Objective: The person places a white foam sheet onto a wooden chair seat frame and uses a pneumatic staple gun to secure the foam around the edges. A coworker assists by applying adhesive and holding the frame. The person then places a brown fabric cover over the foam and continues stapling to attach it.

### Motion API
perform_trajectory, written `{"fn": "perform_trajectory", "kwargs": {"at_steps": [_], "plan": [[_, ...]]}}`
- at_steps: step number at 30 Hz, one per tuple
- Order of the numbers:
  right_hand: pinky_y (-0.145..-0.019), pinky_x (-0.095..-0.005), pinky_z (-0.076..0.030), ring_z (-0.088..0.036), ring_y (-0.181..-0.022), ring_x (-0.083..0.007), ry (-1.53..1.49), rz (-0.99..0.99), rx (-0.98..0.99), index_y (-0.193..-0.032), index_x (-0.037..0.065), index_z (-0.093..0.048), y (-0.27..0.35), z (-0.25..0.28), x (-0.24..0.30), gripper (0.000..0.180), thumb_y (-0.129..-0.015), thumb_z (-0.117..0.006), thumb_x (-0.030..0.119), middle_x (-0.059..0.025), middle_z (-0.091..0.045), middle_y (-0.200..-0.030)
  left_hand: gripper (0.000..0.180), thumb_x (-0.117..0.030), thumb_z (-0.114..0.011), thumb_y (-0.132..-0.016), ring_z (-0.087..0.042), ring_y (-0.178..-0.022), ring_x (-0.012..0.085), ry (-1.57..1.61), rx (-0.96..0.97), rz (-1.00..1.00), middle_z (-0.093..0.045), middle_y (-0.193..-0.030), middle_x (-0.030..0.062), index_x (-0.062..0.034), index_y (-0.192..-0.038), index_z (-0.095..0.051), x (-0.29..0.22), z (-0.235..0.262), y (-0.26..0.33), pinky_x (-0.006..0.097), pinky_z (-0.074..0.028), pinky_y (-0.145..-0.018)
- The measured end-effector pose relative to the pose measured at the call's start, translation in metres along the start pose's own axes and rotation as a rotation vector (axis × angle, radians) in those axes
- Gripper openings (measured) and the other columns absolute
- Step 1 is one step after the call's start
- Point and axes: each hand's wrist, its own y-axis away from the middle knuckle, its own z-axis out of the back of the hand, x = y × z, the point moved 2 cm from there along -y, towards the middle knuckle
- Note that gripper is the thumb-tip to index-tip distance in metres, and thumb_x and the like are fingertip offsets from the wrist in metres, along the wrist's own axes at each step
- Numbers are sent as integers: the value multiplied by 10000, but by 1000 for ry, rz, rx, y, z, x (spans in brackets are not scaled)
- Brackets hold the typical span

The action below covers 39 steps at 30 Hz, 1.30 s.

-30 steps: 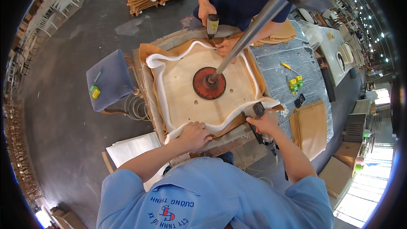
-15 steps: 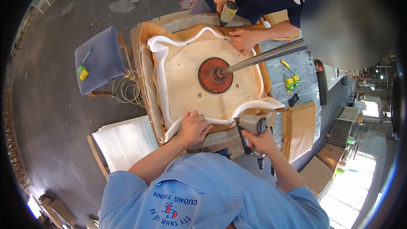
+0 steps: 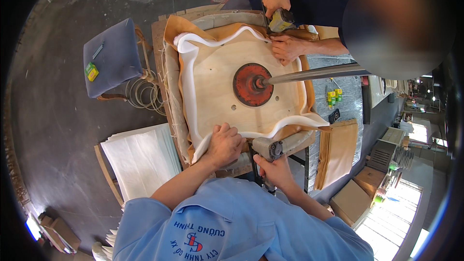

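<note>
Left hand [image 3: 224, 146] is on the near edge of the wooden panel [image 3: 212, 92], left of centre. Its fingers curl over the white padding [image 3: 190, 87] and tan cover [image 3: 174, 25]; can't tell if they pinch or just press. Right hand [image 3: 274, 171] has its fingers wrapped round the handle of a grey staple gun [image 3: 267, 148]. Gun head is at the near edge, just right of the left hand; contact unclear.

Panel lies flat on a padded surface [image 3: 171, 99], padding and cover standing up wavy around its rim. Red disc [image 3: 245, 95] sits mid-panel, metal rod [image 3: 319, 71] running from it to upper right.

Across: co-worker's one hand [image 3: 276, 0] holds a yellow-and-grey gun [image 3: 282, 21] at the far edge, other hand [image 3: 288, 48] on the rim just beside.

Left side: blue-seated chair [image 3: 118, 55] with a green-yellow box [image 3: 91, 71] on it, white sheets [image 3: 140, 159] nearer. Right side: folded tan pieces [image 3: 344, 147], dark gadget [image 3: 334, 115].
</note>
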Motion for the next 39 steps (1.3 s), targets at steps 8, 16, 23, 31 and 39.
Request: {"fn": "perform_trajectory", "kwargs": {"at_steps": [8,16,23,31,39], "plan": [[-472,-290,-458,-565,-494,-94,-5,2,-77,-1009,24,-726,-5,-10,5,191,-988,-761,211,0,-619,-606,221,-180,-793,-838,-565,-881,272,-30,-75,17,-584,-798,31,-122,-674,-656,-7,-9,0,445,-406,-822],[-797,-419,-567,-735,-852,-261,130,49,-107,-1100,4,-727,-11,-8,-7,339,-933,-793,291,-151,-760,-916,209,-184,-772,-848,-549,-890,294,-52,-72,17,-585,-809,45,-119,-690,-650,-11,-18,-2,459,-398,-820],[-530,-282,-505,-634,-590,-95,-391,37,-33,-1136,18,-709,-5,6,-37,304,-942,-817,225,-41,-722,-841,141,-198,-759,-889,-572,-951,332,11,25,149,-629,-926,90,-87,-833,-691,-23,1,-19,486,-424,-864],[-518,-277,-491,-617,-569,-92,-536,277,-298,-1055,21,-729,5,91,-74,200,-933,-827,144,-9,-687,-782,381,-345,-826,-863,-412,-1437,456,-158,146,-99,-560,-1383,217,-30,-1064,-748,-77,-65,-70,591,-287,-1230],[-488,-283,-468,-613,-549,-96,-250,114,-130,-1030,13,-730,-30,134,-60,250,-928,-842,212,-10,-672,-731,356,-359,-804,-883,-302,-1535,446,-107,158,-45,-522,-1468,176,-6,-918,-786,-70,-100,-88,599,-174,-1297]]}}
